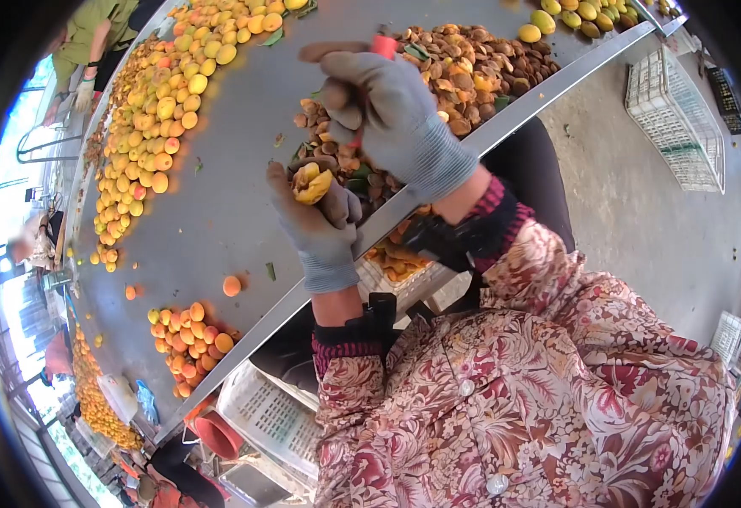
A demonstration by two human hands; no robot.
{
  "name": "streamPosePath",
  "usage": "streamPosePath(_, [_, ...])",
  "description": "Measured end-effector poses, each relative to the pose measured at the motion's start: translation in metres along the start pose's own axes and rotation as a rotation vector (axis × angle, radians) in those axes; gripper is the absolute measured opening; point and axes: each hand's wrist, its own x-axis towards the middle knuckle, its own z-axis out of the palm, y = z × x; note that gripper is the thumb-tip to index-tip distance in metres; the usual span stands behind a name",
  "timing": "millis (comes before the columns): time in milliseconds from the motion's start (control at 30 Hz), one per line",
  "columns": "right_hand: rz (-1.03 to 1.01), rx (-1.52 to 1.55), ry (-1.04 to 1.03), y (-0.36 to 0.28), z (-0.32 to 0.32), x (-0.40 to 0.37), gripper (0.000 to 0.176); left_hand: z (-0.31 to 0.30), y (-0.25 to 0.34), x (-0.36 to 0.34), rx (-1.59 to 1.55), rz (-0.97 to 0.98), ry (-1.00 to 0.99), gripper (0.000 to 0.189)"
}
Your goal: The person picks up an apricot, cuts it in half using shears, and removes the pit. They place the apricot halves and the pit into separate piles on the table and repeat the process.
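Observation:
My left hand [318, 222], in a grey work glove, holds a cut-open yellow apricot [311, 183] between thumb and fingers, its torn flesh facing up. Above it and to the right, my gloved right hand [387, 110] is closed around a red-handled tool [383, 46]. Red shows at both ends of that fist; the rest of the tool is hidden. Beneath both hands, near the metal edge, lies a heap of brown apricot pits [472, 76] mixed with orange scraps and green leaves.
Whole apricots [167, 110] lie along the far side of the metal table [226, 195], with a smaller apricot pile [188, 345] at lower left. Orange pieces [398, 261] fill a crate below the edge. White crates [675, 118] stand on the floor. Other people are at the left.

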Motion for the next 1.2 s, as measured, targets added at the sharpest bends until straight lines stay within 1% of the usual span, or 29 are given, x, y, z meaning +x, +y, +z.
streamPosePath(33, [0.12,-0.118,0.035,-0.015,0.003,-0.003,0.018,-0.001,0.004,0.0,0.061,-0.06,0.023,0.057])
streamPosePath(67, [0.113,-0.12,0.031,-0.015,0.004,-0.005,0.018,-0.002,0.008,0.001,0.122,-0.117,0.044,0.065])
streamPosePath(100, [0.2,-0.322,-0.042,-0.012,0.003,-0.007,0.021,-0.004,0.01,0.005,0.12,-0.108,0.04,0.065])
streamPosePath(133, [0.29,-0.523,-0.113,-0.007,0.002,-0.008,0.024,-0.006,0.011,0.008,0.125,-0.159,0.136,0.064])
streamPosePath(167, [0.295,-0.467,-0.129,0.018,-0.005,-0.006,0.03,-0.009,0.011,0.009,0.132,-0.21,0.233,0.064])
streamPosePath(200, [0.295,-0.466,-0.137,0.02,-0.004,-0.008,0.03,-0.006,0.014,0.007,0.131,-0.203,0.237,0.064])
streamPosePath(267, [0.476,-0.676,-0.212,0.024,0.0,-0.02,0.031,0.002,0.015,-0.001,0.262,-0.155,0.262,0.062])
streamPosePath(300, [0.424,-0.586,-0.218,0.037,-0.006,-0.02,0.028,0.013,0.017,0.004,0.249,-0.155,0.402,0.058])
streamPosePath(333, [0.42,-0.583,-0.218,0.041,-0.009,-0.019,0.028,0.01,0.017,0.005,0.252,-0.152,0.4,0.058])
streamPosePath(400, [0.363,-0.576,-0.225,0.043,-0.011,-0.019,0.028,0.004,0.017,0.008,0.332,-0.161,0.305,0.054])
streamPosePath(533, [0.351,-0.647,-0.193,0.038,-0.008,-0.027,0.028,0.012,0.017,0.004,0.371,-0.148,0.317,0.048])
streamPosePath(600, [0.205,-0.605,-0.062,0.052,-0.009,-0.029,0.026,0.015,0.014,0.001,0.489,-0.066,0.246,0.045])
streamPosePath(633, [0.134,-0.67,-0.029,0.06,-0.013,-0.027,0.022,0.015,0.01,0.0,0.489,-0.07,0.242,0.045])
streamPosePath(667, [0.133,-0.669,-0.023,0.068,-0.017,-0.023,0.022,0.013,0.004,-0.001,0.742,0.186,0.187,0.039])
streamPosePath(700, [0.095,-0.742,-0.023,0.066,-0.017,-0.019,0.021,0.013,0.0,-0.001,0.988,0.448,0.123,0.033])
streamPosePath(733, [0.058,-0.814,-0.024,0.065,-0.018,-0.018,0.02,0.012,-0.003,-0.002,0.991,0.445,0.115,0.033])
streamPosePath(767, [0.15,-0.835,0.019,0.063,-0.019,-0.019,0.018,0.01,-0.005,-0.003,1.096,0.447,0.074,0.029])
streamPosePath(800, [0.147,-0.832,0.022,0.055,-0.015,-0.018,0.018,0.009,-0.005,-0.002,1.199,0.455,0.032,0.026])
streamPosePath(833, [0.2,-0.834,0.035,0.048,-0.012,-0.018,0.019,0.005,-0.008,0.001,1.2,0.455,0.031,0.026])
streamPosePath(867, [0.256,-0.834,0.048,0.046,-0.01,-0.019,0.02,-0.002,-0.011,0.006,1.063,0.416,0.032,0.03])
streamPosePath(900, [0.248,-0.834,0.047,0.056,-0.015,-0.018,0.02,-0.004,-0.012,0.01,0.923,0.384,0.03,0.033])
streamPosePath(933, [0.164,-0.625,0.026,0.076,-0.023,-0.016,0.025,0.002,-0.006,0.01,0.923,0.395,0.027,0.033])
streamPosePath(967, [0.087,-0.412,0.003,0.087,-0.025,-0.014,0.03,0.009,0.004,0.005,0.666,0.198,0.077,0.037])
streamPosePath(1000, [0.086,-0.406,-0.005,0.079,-0.02,-0.017,0.03,0.01,0.012,0.0,0.406,0.006,0.129,0.042])
streamPosePath(1033, [0.261,-0.147,0.027,0.061,-0.015,-0.024,0.027,-0.004,0.026,0.003,0.469,-0.129,-0.033,0.049])
streamPosePath(1067, [0.432,0.113,0.062,0.048,-0.011,-0.029,0.024,-0.01,0.024,0.005,0.474,-0.124,-0.029,0.049])
streamPosePath(1100, [0.426,0.107,0.14,0.045,-0.009,-0.03,0.018,-0.005,0.022,0.005,0.376,-0.135,0.036,0.048])
streamPosePath(1133, [0.424,0.109,0.14,0.046,-0.009,-0.029,0.018,-0.001,0.021,0.004,0.278,-0.15,0.102,0.047])
streamPosePath(1200, [0.378,0.06,0.182,0.048,-0.01,-0.027,0.017,0.001,0.019,0.001,0.318,-0.125,0.053,0.045])
